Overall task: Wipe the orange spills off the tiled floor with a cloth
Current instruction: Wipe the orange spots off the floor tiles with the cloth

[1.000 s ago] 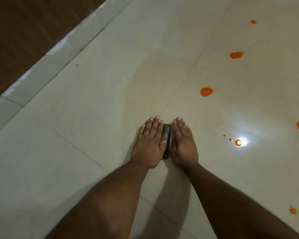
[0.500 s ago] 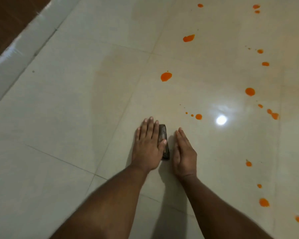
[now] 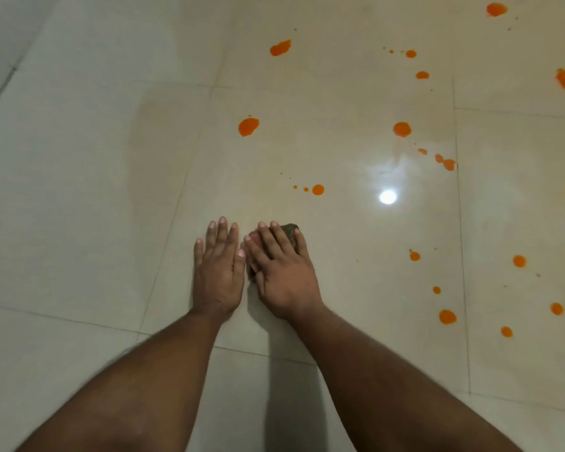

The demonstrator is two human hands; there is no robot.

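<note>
The cloth (image 3: 286,236) is gripped under the right hand (image 3: 282,272), fingers curled over it for wiping; the left hand (image 3: 217,272) is laid flat, fingers straight, as support; nearest spill (image 3: 317,189) lies ahead

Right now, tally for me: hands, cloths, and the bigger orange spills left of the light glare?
Bare hands: 2, left hand and right hand
Dark crumpled cloth: 1
Bigger orange spills left of the light glare: 3
Total: 6, tiny droplets left out.
</note>
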